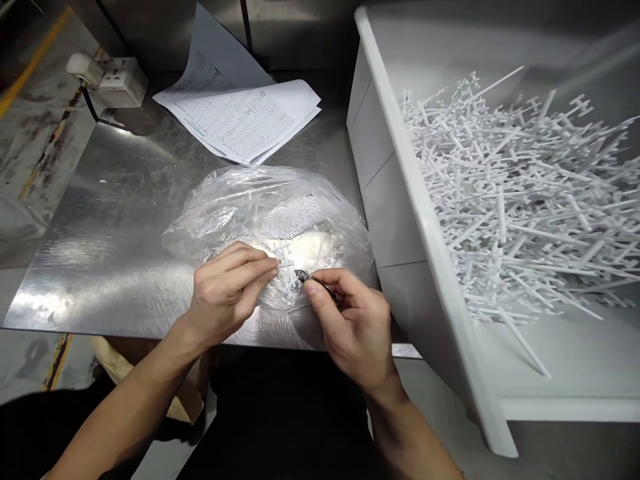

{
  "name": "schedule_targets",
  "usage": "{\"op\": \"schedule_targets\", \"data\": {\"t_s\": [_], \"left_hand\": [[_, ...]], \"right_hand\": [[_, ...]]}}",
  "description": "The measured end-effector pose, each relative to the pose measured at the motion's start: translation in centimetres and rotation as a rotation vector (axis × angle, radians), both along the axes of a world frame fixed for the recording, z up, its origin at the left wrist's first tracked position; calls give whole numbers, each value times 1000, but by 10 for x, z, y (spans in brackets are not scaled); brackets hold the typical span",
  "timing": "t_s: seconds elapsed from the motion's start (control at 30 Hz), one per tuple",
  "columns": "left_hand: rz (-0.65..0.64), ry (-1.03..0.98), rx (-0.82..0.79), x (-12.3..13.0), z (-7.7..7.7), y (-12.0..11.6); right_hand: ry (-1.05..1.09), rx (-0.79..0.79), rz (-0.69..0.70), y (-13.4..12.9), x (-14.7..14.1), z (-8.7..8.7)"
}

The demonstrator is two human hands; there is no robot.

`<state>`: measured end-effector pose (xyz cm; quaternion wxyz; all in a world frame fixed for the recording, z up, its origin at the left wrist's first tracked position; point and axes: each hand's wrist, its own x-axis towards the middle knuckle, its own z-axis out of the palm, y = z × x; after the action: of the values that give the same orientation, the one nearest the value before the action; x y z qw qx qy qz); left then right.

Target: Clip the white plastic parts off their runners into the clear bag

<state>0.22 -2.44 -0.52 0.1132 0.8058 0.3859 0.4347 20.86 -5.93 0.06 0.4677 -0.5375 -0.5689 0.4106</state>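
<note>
Between the fingertips of my left hand (235, 283) is a white branched plastic sprue (284, 255), held over a clear plastic bag (210, 207). My right hand (353, 320) is closed around a small pair of dark-handled nippers (320, 283). The metal jaws point left and lie close beside the sprue's branches; whether they touch it I cannot tell. Small pale pieces (295, 217) lie in a heap inside the bag, below and beyond my hands.
To the right a big white bin (425, 200) holds a pile of white sprues (530, 200). Printed sheets (245, 113) lie at the back of the steel table (115, 233). A power socket box (120, 81) with a plug stands at its back left. Below the front edge is a cardboard box (187, 397).
</note>
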Motion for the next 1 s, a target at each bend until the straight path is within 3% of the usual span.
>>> {"op": "schedule_targets", "data": {"t_s": [0.17, 0.3, 1.0], "left_hand": [[58, -18, -37, 2, 0, -1], [65, 2, -35, 2, 0, -1], [37, 53, 83, 3, -1, 0]], "right_hand": [[101, -47, -53, -2, -2, 1], [145, -40, 30, -6, -1, 1], [15, 82, 66, -8, 1, -3]]}}
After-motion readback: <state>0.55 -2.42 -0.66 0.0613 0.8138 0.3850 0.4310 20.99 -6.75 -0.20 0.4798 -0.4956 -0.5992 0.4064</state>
